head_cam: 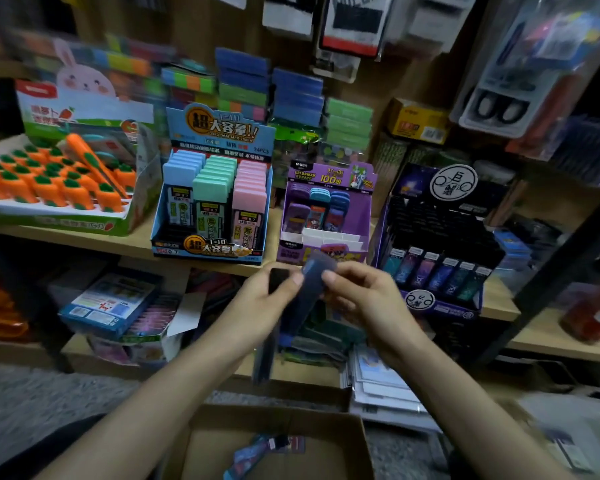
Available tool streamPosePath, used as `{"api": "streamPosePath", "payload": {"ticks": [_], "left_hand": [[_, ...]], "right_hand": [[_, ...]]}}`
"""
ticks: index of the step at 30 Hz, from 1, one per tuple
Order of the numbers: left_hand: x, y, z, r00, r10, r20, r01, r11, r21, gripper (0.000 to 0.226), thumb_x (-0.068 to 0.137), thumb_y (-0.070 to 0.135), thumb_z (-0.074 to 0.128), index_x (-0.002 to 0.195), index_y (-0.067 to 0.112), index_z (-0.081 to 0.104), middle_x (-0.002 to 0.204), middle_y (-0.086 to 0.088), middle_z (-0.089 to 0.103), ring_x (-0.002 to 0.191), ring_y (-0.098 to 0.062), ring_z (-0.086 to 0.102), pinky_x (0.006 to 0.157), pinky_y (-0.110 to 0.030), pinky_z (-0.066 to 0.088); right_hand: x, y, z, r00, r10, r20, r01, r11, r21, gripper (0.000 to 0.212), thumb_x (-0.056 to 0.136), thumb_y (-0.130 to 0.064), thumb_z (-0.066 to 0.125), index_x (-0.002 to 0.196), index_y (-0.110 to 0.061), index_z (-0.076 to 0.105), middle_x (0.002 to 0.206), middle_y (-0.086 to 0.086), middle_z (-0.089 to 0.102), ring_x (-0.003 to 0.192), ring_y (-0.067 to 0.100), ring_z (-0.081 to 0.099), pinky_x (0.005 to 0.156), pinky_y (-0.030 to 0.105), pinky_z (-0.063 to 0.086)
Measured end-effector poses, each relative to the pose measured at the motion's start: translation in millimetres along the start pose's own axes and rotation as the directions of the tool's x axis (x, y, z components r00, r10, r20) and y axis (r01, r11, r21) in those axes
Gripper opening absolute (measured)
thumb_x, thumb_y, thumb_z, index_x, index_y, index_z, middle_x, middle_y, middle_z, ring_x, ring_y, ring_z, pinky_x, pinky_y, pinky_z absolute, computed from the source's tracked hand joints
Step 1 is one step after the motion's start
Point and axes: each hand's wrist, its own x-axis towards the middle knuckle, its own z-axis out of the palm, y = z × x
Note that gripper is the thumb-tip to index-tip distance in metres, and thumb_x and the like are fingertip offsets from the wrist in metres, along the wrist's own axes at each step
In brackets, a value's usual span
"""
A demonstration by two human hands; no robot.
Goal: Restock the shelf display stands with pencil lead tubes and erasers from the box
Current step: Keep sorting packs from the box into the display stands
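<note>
Only the head view is here, and it looks down on both hands, which meet in the middle of the frame below the shelf edge [132,242]. The left hand [264,299] and the right hand [364,299] are drawn together on 1 dark blue lead tube [300,304]. The right hand pinches the tube near its upper end, and the left hand curls round it lower down. A small black piece at the left hand's fingertips is too blurred to name. The tube's long axis runs on a slant from lower left to upper right, and its upper end points at the front of the purple display stand [329,178]. That stand is directly ahead of the hands and just above them, and its front slots [329,237] between the white dividers look vacant. The dark display stand [440,233] is off to the right, nearer the right hand, and the blue display stand [212,252] is ahead to the left. I judge the purple stand the likelier target, since it is the closest and roughly level between the 2 hands. To go in, the tube would have to be stood upright first. The cardboard box [326,415] is below the forearms, near the person, with a few more tubes [267,448] lying flat in it.
</note>
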Motion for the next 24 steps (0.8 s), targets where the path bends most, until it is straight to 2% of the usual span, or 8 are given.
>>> {"api": "streamPosePath", "payload": {"ticks": [3, 6, 8, 11, 14, 17, 19, 24], "left_hand": [[1, -2, -5, 0.993, -0.064, -0.094, 0.048, 0.986, -0.162, 0.021, 0.099, 0.021, 0.041, 0.096, 0.02, 0.061, 0.095, 0.001, 0.071, 0.088, -0.01, 0.069, 0.077, -0.024, 0.05], [0, -3, -10, 0.951, -0.246, -0.188, 0.189, 0.943, -0.275, 0.023, 0.099, 0.025, 0.042, 0.092, 0.015, 0.061, 0.085, -0.003, 0.071, 0.06, -0.005, 0.064, 0.053, -0.019, 0.046], [-4, -1, -5, 0.924, -0.372, -0.09, 0.312, 0.868, -0.387, 0.03, 0.095, 0.032, 0.049, 0.092, 0.006, 0.063, 0.078, -0.006, 0.073, 0.041, -0.003, 0.049, 0.036, -0.016, 0.034], [-9, 2, 4, 0.912, -0.41, 0.02, 0.388, 0.844, -0.369, 0.047, 0.084, 0.046, 0.058, 0.093, 0.001, 0.065, 0.08, -0.009, 0.074, 0.037, -0.003, 0.04, 0.032, -0.014, 0.027], [-11, 2, 7, 0.918, -0.394, 0.041, 0.381, 0.853, -0.357, 0.034, 0.076, 0.04, 0.067, 0.081, 0.006, 0.066, 0.058, 0.0, 0.06, 0.04, -0.003, 0.04, 0.034, -0.014, 0.025], [-11, 1, 7, 0.93, -0.365, 0.031, 0.35, 0.861, -0.368, 0.014, 0.084, 0.019, 0.065, 0.077, 0.008, 0.062, 0.045, 0.006, 0.051, 0.037, -0.002, 0.038, 0.033, -0.013, 0.024], [-9, 1, 5, 0.946, -0.321, 0.042, 0.314, 0.877, -0.364, 0.012, 0.087, 0.015, 0.061, 0.085, 0.003, 0.063, 0.045, 0.006, 0.05, 0.037, -0.002, 0.037, 0.033, -0.013, 0.023], [-7, 1, 4, 0.975, -0.22, 0.024, 0.219, 0.946, -0.24, 0.01, 0.085, 0.015, 0.065, 0.092, 0.007, 0.067, 0.066, -0.001, 0.055, 0.043, -0.002, 0.041, 0.036, -0.014, 0.026]], "right_hand": [[-5, -3, -16, 0.984, 0.0, -0.179, 0.012, 0.998, 0.063, 0.007, 0.085, -0.015, 0.065, 0.083, -0.016, 0.071, 0.076, 0.004, 0.07, 0.07, 0.018, 0.063, 0.061, 0.023, 0.05], [-13, -1, -23, 0.95, -0.027, -0.31, 0.057, 0.995, 0.087, 0.008, 0.086, -0.018, 0.065, 0.085, -0.02, 0.073, 0.076, 0.003, 0.073, 0.066, 0.015, 0.068, 0.054, 0.02, 0.053], [-19, 5, -19, 0.932, -0.169, -0.32, 0.165, 0.986, -0.038, 0.014, 0.084, -0.017, 0.067, 0.082, -0.029, 0.074, 0.081, -0.002, 0.074, 0.072, 0.012, 0.07, 0.06, 0.021, 0.055], [-27, 14, -4, 0.89, -0.425, -0.168, 0.376, 0.89, -0.256, 0.016, 0.081, -0.016, 0.069, 0.091, -0.028, 0.073, 0.089, -0.008, 0.073, 0.086, 0.009, 0.068, 0.077, 0.028, 0.055], [-34, 25, -1, 0.756, -0.645, 0.111, 0.594, 0.606, -0.529, 0.021, 0.084, -0.004, 0.065, 0.103, -0.012, 0.071, 0.103, 0.0, 0.07, 0.101, 0.007, 0.063, 0.088, 0.023, 0.05], [-37, 27, 0, 0.688, -0.64, 0.342, 0.684, 0.412, -0.603, 0.023, 0.088, -0.007, 0.06, 0.109, -0.005, 0.068, 0.113, 0.007, 0.065, 0.113, 0.011, 0.058, 0.099, 0.022, 0.045], [-34, 24, -4, 0.733, -0.584, 0.348, 0.648, 0.446, -0.617, 0.025, 0.086, -0.004, 0.061, 0.11, -0.007, 0.067, 0.114, 0.003, 0.064, 0.113, 0.012, 0.057, 0.099, 0.021, 0.043], [-17, 2, -19, 0.992, -0.127, -0.027, 0.112, 0.942, -0.316, 0.02, 0.087, -0.012, 0.064, 0.104, -0.022, 0.067, 0.1, -0.004, 0.069, 0.093, 0.01, 0.065, 0.082, 0.026, 0.053]]}}
